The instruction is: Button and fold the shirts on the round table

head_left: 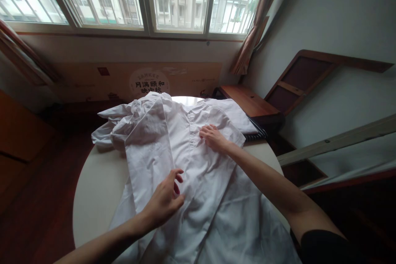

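A white button-front shirt (192, 165) lies front side up, its collar at the far end and its lower part running out of view towards me. Its long sleeves lie folded in over both sides of the front. My right hand (213, 137) rests on the chest beside the button line, fingers slightly bent and spread. Lower down, my left hand (167, 196) is just over the front, thumb and curled fingers apart with nothing between them. Whether its fingertips touch the fabric, I cannot tell.
Crumpled white cloth (119, 121) hangs over the far left of the round table (95, 189). More white cloth (236, 111) lies flat at the far right, by a black striped edge (258, 130). Behind stand a wooden chair (247, 99), a printed panel (185, 76) and barred windows.
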`<state>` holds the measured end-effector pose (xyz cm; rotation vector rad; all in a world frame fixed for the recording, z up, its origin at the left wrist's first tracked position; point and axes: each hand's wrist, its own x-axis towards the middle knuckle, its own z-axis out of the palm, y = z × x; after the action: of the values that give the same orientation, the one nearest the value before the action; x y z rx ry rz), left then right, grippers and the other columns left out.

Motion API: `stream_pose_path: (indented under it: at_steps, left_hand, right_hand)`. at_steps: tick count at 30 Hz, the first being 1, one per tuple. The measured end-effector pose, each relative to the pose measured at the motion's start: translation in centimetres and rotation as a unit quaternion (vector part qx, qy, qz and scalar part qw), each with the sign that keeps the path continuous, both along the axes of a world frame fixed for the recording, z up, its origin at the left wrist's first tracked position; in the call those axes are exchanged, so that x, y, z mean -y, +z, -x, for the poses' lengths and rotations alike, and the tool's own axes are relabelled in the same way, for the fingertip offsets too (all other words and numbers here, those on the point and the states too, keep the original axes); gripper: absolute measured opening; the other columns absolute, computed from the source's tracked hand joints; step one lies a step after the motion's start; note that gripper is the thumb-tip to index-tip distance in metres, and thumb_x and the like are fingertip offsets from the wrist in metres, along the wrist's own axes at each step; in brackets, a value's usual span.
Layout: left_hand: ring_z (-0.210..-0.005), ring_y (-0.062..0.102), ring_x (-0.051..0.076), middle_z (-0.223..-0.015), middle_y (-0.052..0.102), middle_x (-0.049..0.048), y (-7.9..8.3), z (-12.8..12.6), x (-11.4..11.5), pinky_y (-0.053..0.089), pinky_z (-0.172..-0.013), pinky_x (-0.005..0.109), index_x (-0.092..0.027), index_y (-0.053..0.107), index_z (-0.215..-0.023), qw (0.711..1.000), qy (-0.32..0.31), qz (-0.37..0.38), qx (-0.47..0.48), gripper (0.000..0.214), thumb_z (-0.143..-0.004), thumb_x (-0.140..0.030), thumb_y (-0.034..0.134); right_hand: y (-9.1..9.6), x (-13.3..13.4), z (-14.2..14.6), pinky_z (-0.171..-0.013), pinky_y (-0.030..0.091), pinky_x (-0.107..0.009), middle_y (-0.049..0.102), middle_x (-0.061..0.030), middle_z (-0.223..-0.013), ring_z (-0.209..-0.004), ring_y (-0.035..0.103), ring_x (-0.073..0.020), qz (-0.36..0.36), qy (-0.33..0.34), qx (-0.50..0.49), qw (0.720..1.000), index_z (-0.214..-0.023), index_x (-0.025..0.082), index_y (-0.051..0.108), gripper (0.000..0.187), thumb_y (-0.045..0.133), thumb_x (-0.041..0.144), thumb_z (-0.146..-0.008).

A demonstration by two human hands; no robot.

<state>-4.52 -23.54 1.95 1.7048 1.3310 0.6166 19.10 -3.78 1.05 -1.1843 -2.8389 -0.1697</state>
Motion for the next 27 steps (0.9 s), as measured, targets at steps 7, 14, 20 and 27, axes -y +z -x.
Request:
stream_pose_path:
  at_steps: [7, 14, 20, 27]
  left_hand:
    - [-0.068, 0.056, 0.014, -0.077, 0.06, -0.0027, 0.4, 1.1, 0.3, 0.044, -0.066, 0.025, -0.018, 0.04, -0.13, 0.994, -0.025, 0.1, 0.047, 0.065, -0.071, -0.028, 0.066]
    - [-0.102, 0.06, 0.024, -0.112, 0.063, 0.0088, -0.6, 1.9, 1.4, 0.046, -0.091, 0.036, -0.018, 0.043, -0.128, 0.984, -0.033, 0.121, 0.125, 0.056, -0.078, -0.031, 0.064]
    - [-0.106, 0.059, 0.029, -0.123, 0.059, 0.0133, -2.3, 3.3, 2.5, 0.047, -0.088, 0.04, -0.027, 0.02, -0.149, 0.973, -0.047, -0.17, -0.152, 0.071, -0.088, -0.041, 0.054]
    - [-0.139, 0.027, 0.034, -0.151, 0.033, 0.0116, -4.4, 2.9, 0.9, 0.019, -0.113, 0.051, -0.022, 0.026, -0.148, 0.81, -0.3, -0.426, -0.267, 0.074, -0.087, -0.059, 0.044]
  right_hand:
    - [2.2, -2.0, -0.5, -0.097, 0.022, -0.043, 0.065, -0.012, -0.086, -0.095, 0.051, -0.0271, -0.113, -0.15, -0.085, 0.978, -0.09, 0.016, 0.065, 0.032, 0.034, 0.008, -0.087]
    - [1.4, -3.1, -0.8, -0.103, 0.024, -0.047, 0.049, -0.0169, -0.133, -0.124, 0.039, -0.0331, -0.059, -0.214, -0.128, 0.967, -0.126, 0.014, 0.051, 0.042, 0.049, 0.031, -0.087]
    - [-0.7, -3.9, -3.9, -0.11, 0.006, -0.058, 0.027, -0.0169, -0.152, -0.141, 0.015, -0.034, 0.05, -0.353, -0.087, 0.93, -0.146, 0.015, 0.029, 0.069, 0.031, 0.058, -0.092]
    - [0.0, -5.3, -3.1, -0.113, 0.002, -0.049, 0.014, -0.0157, -0.156, -0.144, 0.007, -0.0288, -0.009, -0.327, -0.053, 0.943, -0.149, 0.012, 0.022, 0.074, 0.03, 0.059, -0.092]
